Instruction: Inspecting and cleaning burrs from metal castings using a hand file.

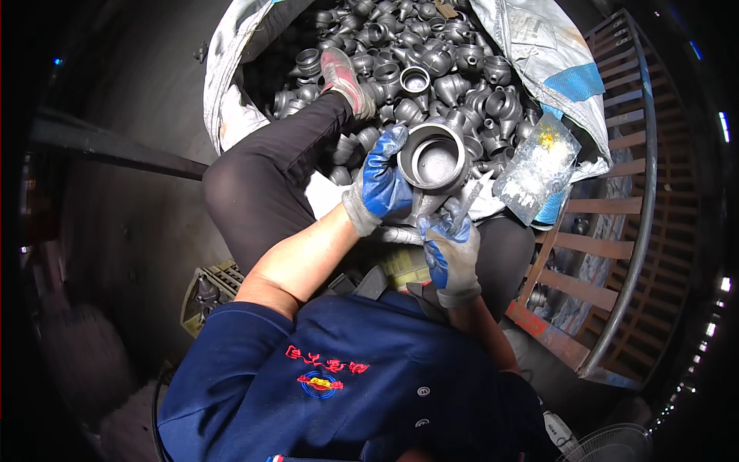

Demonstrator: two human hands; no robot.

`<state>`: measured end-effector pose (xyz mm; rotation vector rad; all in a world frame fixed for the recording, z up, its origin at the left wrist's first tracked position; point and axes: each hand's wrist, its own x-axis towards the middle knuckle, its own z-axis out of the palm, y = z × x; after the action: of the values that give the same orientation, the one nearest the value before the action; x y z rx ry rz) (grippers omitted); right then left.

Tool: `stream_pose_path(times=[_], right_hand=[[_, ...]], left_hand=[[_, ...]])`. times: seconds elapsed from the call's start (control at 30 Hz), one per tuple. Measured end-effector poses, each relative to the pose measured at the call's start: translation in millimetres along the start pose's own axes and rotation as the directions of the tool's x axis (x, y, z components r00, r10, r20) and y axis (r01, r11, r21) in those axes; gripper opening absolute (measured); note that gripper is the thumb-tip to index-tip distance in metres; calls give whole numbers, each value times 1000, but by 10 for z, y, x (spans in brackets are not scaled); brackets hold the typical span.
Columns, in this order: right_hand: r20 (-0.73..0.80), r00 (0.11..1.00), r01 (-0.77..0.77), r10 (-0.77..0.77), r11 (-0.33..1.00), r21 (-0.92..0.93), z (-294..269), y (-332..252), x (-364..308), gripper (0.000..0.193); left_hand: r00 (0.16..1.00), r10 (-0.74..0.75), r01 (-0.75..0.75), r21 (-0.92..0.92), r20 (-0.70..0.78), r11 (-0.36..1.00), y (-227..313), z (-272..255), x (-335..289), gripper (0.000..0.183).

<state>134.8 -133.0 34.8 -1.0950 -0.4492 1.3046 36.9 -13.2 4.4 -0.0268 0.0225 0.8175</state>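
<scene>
My left hand (379,183), in a grey glove with a blue coated palm, grips a dark grey metal casting (412,165) by its side. The casting is a round, hollow cup with a thick rim; its open mouth faces up toward me, and a narrower stem points down. Close below it, my right hand (450,250), gloved the same way, is closed around a slim grey pointed piece (471,199) that sticks up beside the casting. What kind of piece this is, I cannot make out. Several similar castings (437,61) fill a large white woven bag (539,35) in front of me.
My shoe (344,77) rests on the castings in the bag. A worn flat plate (539,165) lies on the bag's right edge. Along the right stands a metal-framed slatted rack (604,206). A yellowish crate (223,277) with castings sits at left, and a fan (612,445) is at lower right.
</scene>
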Motion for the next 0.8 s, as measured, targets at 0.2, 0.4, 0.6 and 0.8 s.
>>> stream_pose_path(times=[0.2,0.4,0.6,0.8], right_hand=[[-38,974,164,-222,814,-558,-280,-69,125,61],[32,998,52,-46,980,-193,-183,-51,212,49],[234,903,-421,360,848,321,-546,11,171,45],[175,943,-322,284,914,248,-494,34,139,22]], left_hand=[[967,99,-241,968,234,66,155,-297,-41,37],[845,-53,-494,737,533,-462,227,-154,14,33],[990,138,-83,843,10,531,23,111,-68,45],[980,178,-119,982,92,148,38,325,-198,52]])
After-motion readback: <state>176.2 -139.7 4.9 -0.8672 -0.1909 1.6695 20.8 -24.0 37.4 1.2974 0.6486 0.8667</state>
